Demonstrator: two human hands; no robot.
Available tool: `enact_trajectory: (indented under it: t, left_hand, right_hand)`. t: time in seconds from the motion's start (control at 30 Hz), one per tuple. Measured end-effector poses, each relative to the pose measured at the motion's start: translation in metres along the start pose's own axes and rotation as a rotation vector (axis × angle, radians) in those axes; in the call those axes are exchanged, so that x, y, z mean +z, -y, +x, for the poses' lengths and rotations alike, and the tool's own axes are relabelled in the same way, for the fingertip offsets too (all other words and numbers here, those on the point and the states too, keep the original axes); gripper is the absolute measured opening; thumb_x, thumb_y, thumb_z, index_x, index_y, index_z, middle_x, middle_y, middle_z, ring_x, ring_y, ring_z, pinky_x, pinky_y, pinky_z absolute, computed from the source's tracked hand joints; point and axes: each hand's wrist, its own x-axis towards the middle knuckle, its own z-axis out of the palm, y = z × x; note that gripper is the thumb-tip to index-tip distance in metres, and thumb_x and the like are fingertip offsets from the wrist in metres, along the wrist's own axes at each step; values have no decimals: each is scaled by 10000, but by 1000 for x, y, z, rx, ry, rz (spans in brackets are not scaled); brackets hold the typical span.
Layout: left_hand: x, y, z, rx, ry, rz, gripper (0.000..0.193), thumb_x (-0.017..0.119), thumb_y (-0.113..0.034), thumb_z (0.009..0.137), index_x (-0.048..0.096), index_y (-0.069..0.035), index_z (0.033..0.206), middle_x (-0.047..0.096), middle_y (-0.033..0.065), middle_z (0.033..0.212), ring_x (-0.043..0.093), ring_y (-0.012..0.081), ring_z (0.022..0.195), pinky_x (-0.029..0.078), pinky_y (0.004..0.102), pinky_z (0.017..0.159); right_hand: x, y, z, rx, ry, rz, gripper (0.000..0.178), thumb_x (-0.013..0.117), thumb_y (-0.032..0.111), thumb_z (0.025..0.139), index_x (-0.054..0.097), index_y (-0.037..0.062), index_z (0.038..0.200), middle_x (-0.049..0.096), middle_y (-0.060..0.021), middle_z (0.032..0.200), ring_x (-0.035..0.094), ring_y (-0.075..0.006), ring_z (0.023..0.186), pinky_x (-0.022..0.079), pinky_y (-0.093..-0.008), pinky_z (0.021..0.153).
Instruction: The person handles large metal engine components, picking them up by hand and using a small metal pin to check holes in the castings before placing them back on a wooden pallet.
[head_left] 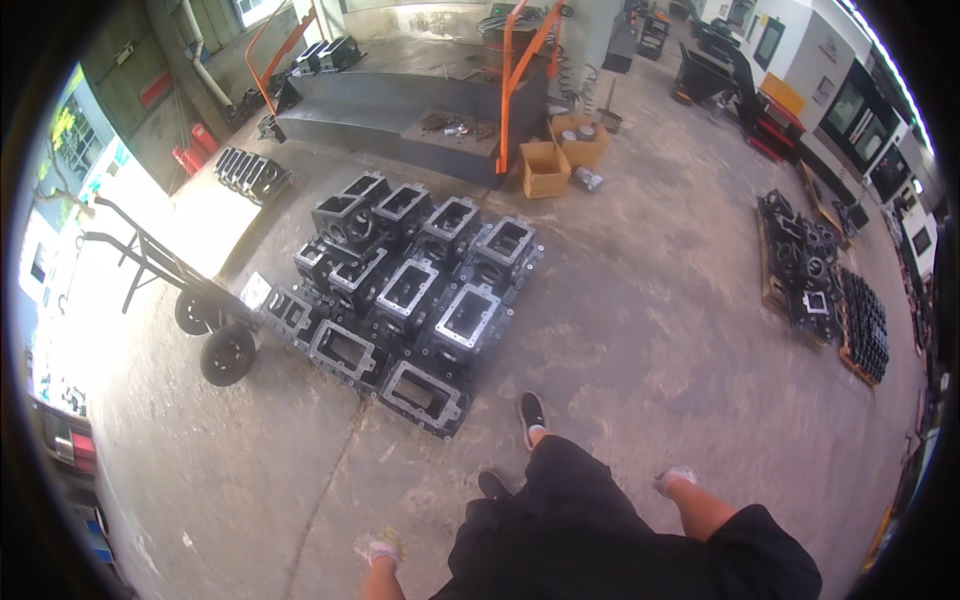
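I stand on a concrete floor, and my black clothing fills the lower middle of the view. My left hand (pixel 378 548), in a light glove, hangs at my side near the bottom edge. My right hand (pixel 675 478), also gloved, hangs out to the right. Neither hand holds or touches anything that I can see, and the fingers are too small to make out. A block of several dark cast-metal housings (pixel 405 295) with open rectangular tops sits on the floor just ahead of my black shoe (pixel 531 415).
A two-wheeled hand truck (pixel 205 310) stands left of the housings. Behind them is a steel platform (pixel 400 100) with orange rails (pixel 515 70) and cardboard boxes (pixel 545 168). Pallets of dark castings (pixel 815 285) line the right. Red extinguishers (pixel 192 150) stand by the left wall.
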Motion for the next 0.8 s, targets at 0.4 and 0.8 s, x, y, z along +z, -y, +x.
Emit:
enact_trajectory:
  t: [0.4, 0.8]
  left_hand:
    - [91, 70, 65, -64, 259, 367, 604, 508, -589, 981, 668, -73, 1253, 738, 117, 1103, 703, 278, 981, 560, 420, 831]
    - [199, -432, -121, 569, 27, 409, 730, 601, -677, 892, 679, -38, 1237, 713, 204, 1198, 660, 389, 1136, 495, 443, 952]
  right_hand:
    - [127, -138, 90, 224, 216, 616, 255, 667, 249, 922, 686, 27, 1047, 722, -123, 878, 679, -230, 724, 529, -388, 631]
    - [82, -299, 198, 286, -41, 1306, 227, 566, 251, 970, 617, 47, 1056, 654, -89, 735, 573, -175, 541, 432, -338, 442]
